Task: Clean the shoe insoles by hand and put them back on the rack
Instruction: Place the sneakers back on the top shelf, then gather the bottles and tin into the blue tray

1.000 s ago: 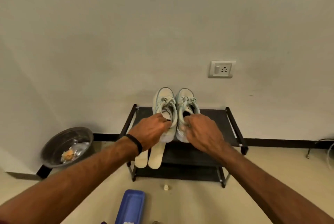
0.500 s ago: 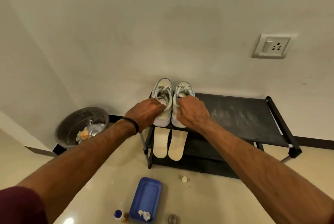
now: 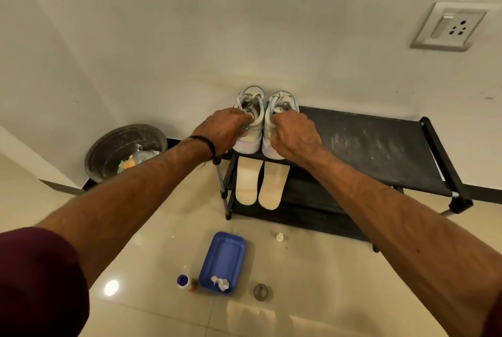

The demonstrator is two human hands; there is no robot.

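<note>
Apparently the work is at its closing step: both hands are setting a pair of pale sneakers on the top shelf of the black shoe rack [image 3: 380, 146], at the rack's left end, toes toward the wall at twelve o'clock. The left hand [image 3: 225, 130] is curled over the collar of the left sneaker [image 3: 251, 122], fingers hooked in at the opening and closed on it; the right hand [image 3: 294, 137] grips the heel and collar of the right sneaker [image 3: 279, 116] in a closed fist, the fingertips hidden behind the knuckles. The two shoes stand just beside each other, soles on the shelf as far as can be seen.

The two insoles [image 3: 259, 184] — the task's own things — lie side by side on the lower shelf, directly below the sneakers at six o'clock from them, heels toward the camera and overhanging the shelf's front edge (whether they are dry cannot be told). So they are on the rack, and I judge the cleaning done.

The next move calls for little: loosen both grips and draw the hands back without tipping the shoes off the front rail.

On the floor at six o'clock from the rack sit a blue tray [image 3: 222, 260] with a crumpled tissue in it, a small blue-capped bottle [image 3: 184, 282] touching its corner, and a loose white cap [image 3: 279, 237] — things perhaps to be cleared. A metal basin [image 3: 108, 149] stands at nine o'clock from the rack.
</note>
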